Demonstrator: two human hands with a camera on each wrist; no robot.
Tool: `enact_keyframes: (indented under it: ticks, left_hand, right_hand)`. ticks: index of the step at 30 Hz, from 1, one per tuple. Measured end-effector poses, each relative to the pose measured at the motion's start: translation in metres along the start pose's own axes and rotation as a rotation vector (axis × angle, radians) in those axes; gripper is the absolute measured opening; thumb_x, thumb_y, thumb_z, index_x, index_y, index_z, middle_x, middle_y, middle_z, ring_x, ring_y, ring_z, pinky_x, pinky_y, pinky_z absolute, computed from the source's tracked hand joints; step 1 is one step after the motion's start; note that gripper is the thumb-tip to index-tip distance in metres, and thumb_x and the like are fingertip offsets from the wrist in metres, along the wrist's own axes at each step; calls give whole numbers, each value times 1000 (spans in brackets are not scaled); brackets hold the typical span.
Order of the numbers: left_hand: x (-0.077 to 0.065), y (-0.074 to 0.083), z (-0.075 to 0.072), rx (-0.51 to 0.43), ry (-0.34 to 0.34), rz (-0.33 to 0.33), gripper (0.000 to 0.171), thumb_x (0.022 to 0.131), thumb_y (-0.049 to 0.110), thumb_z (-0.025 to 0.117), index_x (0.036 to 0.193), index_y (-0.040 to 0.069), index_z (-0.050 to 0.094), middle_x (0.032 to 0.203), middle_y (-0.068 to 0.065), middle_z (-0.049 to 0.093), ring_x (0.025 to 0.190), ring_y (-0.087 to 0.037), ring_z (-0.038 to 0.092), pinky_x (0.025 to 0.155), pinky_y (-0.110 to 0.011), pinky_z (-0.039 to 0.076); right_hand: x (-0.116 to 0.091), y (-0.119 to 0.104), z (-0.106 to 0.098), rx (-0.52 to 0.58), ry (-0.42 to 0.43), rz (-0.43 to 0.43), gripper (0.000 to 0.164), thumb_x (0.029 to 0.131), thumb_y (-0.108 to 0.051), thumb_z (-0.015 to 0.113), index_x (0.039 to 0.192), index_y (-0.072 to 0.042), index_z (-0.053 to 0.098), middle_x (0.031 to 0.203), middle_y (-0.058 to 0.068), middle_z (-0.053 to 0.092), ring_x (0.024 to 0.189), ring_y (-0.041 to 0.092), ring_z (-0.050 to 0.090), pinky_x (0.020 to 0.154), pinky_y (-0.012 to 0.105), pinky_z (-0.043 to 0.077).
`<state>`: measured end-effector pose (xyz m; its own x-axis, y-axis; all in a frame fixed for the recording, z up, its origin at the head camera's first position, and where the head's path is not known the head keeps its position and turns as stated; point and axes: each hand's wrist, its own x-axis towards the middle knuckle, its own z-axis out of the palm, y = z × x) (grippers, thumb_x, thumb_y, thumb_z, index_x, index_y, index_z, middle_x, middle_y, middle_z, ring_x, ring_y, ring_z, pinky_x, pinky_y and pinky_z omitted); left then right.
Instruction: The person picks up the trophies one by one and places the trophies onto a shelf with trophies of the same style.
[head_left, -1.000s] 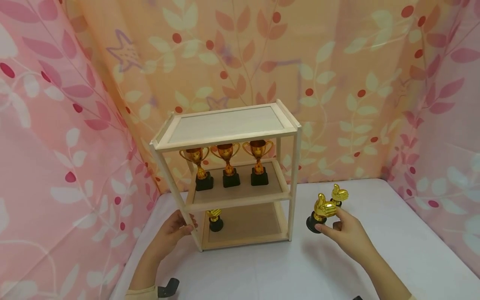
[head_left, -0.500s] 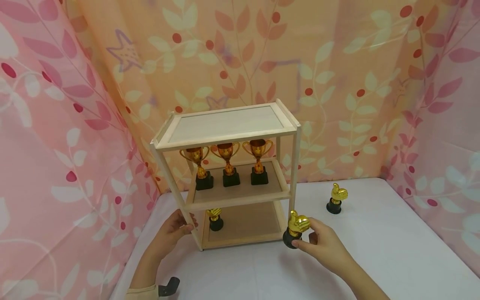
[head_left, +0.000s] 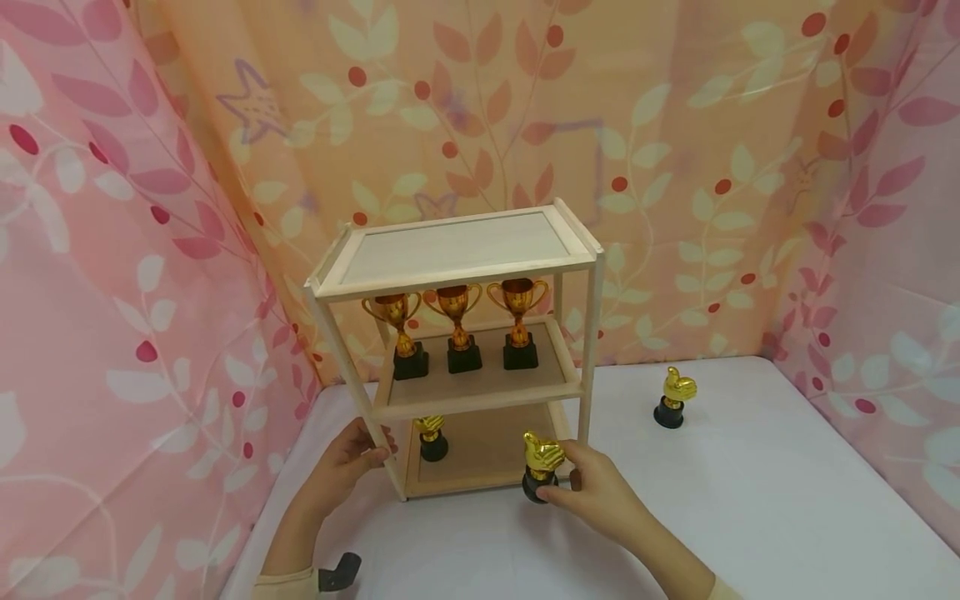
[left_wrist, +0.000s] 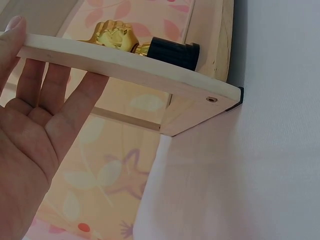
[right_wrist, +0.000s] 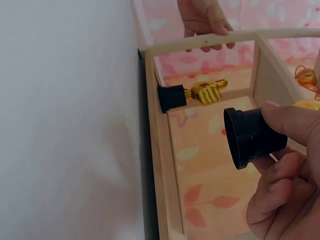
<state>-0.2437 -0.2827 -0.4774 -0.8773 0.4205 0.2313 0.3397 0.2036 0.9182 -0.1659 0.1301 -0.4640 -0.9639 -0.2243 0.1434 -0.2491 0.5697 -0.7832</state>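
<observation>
My left hand (head_left: 341,467) grips the left front post of a small wooden three-tier shelf (head_left: 465,250); in the left wrist view its thumb lies over one side of the post and its fingers against the other. My right hand (head_left: 603,492) pinches a gold thumbs-up trophy (head_left: 542,454), held upright before the right part of the bottom tier. Its round black base (right_wrist: 247,137) shows in the right wrist view, apart from the wood. Another thumbs-up trophy (head_left: 432,446) stands at the left of the bottom tier, its top partly hidden by the middle tier.
Three gold cups stand in a row on the middle tier: a left cup (head_left: 408,358), a middle cup (head_left: 463,354) and a right cup (head_left: 520,350). One more thumbs-up trophy (head_left: 670,412) stands on the white tabletop (head_left: 750,500) to the right. Patterned curtains (head_left: 480,108) surround the table.
My right hand has carried its trophy leftward and slightly down, from beside the trophy on the table to the front of the bottom tier. The left hand keeps its place on the post.
</observation>
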Motion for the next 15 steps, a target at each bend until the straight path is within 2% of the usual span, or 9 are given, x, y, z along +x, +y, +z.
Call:
enact_keyframes:
  ticks: [5, 8, 12, 15]
  left_hand:
    - [2, 0, 1, 39, 15, -41, 31, 95, 19, 60, 121, 7, 47, 109, -16, 59, 102, -27, 60, 88, -32, 52]
    - [2, -1, 1, 43, 19, -61, 32, 95, 23, 61, 121, 10, 48, 110, -13, 59, 104, -24, 60, 89, -32, 52]
    - [1, -3, -1, 23, 2, -44, 30, 95, 22, 60, 120, 10, 47, 111, -14, 59, 106, -24, 60, 90, -33, 52]
    - [0, -4, -1, 9, -12, -17, 28, 96, 18, 58, 120, 8, 47, 111, -16, 59, 106, -25, 60, 90, -32, 52]
  right_hand:
    - [10, 0, 11, 43, -12, -18, 51, 78, -46, 76, 120, -24, 58, 105, -8, 63, 80, 14, 58, 63, 25, 50]
    - [17, 0, 18, 62, -21, -11, 56, 78, -44, 77, 125, -21, 57, 108, -6, 63, 78, 16, 60, 60, 27, 51]
    - [26, -1, 25, 51, -12, 10, 61, 78, -44, 76, 129, -18, 55, 108, -2, 63, 70, 14, 58, 54, 28, 50]
    - [33, 1, 32, 40, 5, 16, 62, 78, -45, 76, 129, -15, 55, 111, 0, 63, 75, 13, 58, 58, 28, 50]
